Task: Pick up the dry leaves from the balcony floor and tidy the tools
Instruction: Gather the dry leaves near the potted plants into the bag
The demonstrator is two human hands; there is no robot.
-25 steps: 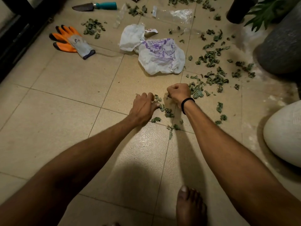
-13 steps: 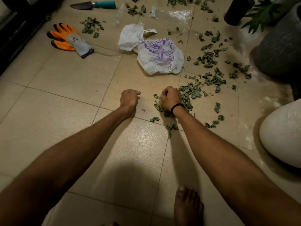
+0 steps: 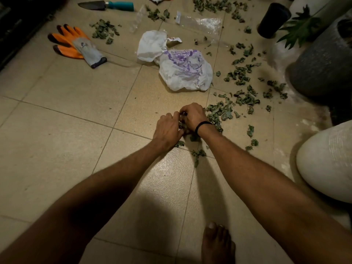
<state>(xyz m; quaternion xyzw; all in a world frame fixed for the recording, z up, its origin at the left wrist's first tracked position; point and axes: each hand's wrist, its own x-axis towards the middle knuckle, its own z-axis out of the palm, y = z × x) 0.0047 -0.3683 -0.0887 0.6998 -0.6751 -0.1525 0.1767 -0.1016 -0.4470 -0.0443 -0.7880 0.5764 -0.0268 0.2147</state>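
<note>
Dry green leaves (image 3: 219, 113) lie scattered over the tiled floor, mostly to the right of my hands, with more at the far top (image 3: 215, 5) and a small heap (image 3: 103, 31) near the glove. My left hand (image 3: 167, 130) and my right hand (image 3: 192, 116) are pressed together on the floor, fingers curled round a clump of leaves between them. A black band sits on my right wrist. An orange and grey glove (image 3: 76, 44) lies at the upper left. A trowel with a teal handle (image 3: 108, 5) lies at the top left.
A crumpled white plastic bag with purple print (image 3: 182, 71) lies just beyond my hands. A clear plastic sleeve (image 3: 200, 21) is behind it. A black cup (image 3: 273, 20), a grey pot (image 3: 323, 61) with a plant and a white pot (image 3: 327, 161) stand at the right. My bare foot (image 3: 218, 244) is below.
My left hand has moved right from beside the leaves until it meets my right hand, and both now gather a clump of leaves between them.
</note>
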